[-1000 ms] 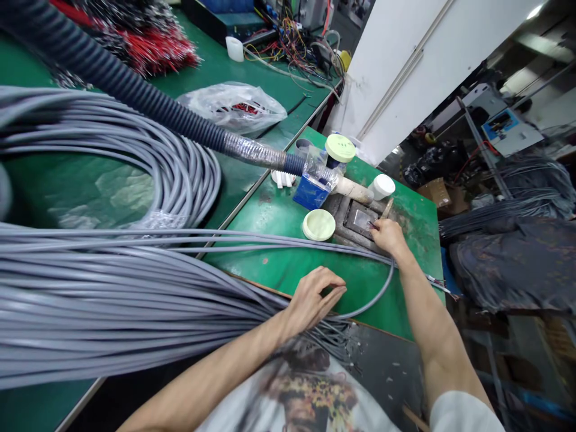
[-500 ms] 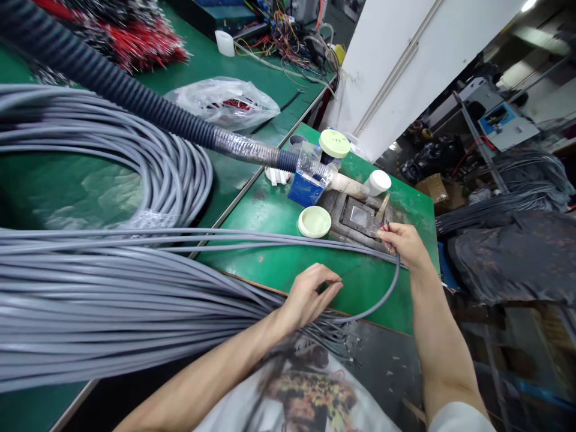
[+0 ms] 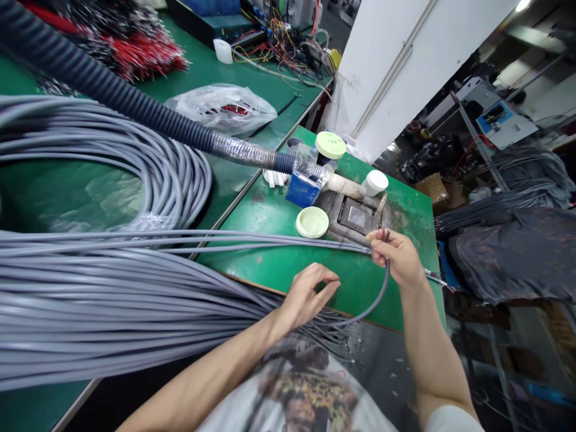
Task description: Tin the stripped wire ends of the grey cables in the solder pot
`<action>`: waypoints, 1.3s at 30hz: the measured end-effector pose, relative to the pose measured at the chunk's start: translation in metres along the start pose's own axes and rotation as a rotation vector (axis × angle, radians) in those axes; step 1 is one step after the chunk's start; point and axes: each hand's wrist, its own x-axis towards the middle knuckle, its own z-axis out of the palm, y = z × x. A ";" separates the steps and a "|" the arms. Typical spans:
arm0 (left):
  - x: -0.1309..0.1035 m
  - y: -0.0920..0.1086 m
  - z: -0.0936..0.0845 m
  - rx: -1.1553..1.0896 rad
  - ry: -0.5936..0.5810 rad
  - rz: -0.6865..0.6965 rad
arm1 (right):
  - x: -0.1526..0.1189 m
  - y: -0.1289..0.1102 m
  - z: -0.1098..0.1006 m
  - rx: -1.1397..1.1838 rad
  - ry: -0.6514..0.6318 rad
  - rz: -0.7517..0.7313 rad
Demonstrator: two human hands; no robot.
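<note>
Grey cable [image 3: 383,293] pinched in right hand [image 3: 400,258], wires [image 3: 384,234] poking out above.

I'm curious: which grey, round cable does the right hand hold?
The grey, round cable curving up alone into the bare right hand; others lie bundled or coiled.

Held cable [image 3: 383,291]: smooth plastic, satin sheen. Worktop [image 3: 258,273]: smooth, glossy. Square pan [image 3: 357,216]: surface shiny, metallic in look; surround [image 3: 333,221] rough, matt. Hose [image 3: 148,110]: ribbed plastic, partly wrapped in glossy film [image 3: 243,150]. Bag [image 3: 202,108]: thin, crinkled clear plastic.
</note>
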 end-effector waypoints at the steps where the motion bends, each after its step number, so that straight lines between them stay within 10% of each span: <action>1: 0.000 0.001 0.000 -0.006 0.002 0.000 | -0.005 0.002 0.007 0.053 -0.020 -0.002; 11: -0.006 0.009 -0.001 -0.156 0.029 -0.113 | -0.037 0.024 0.063 0.308 -0.145 -0.037; 29: -0.011 0.032 0.018 -0.450 0.001 -0.256 | -0.050 0.027 0.073 0.484 -0.162 0.034; 34: -0.007 0.038 0.017 -0.239 -0.163 -0.164 | -0.071 0.028 0.053 0.520 -0.025 -0.001; 39: 0.018 0.036 0.007 0.206 -0.362 0.156 | -0.153 0.062 -0.022 0.373 0.333 0.021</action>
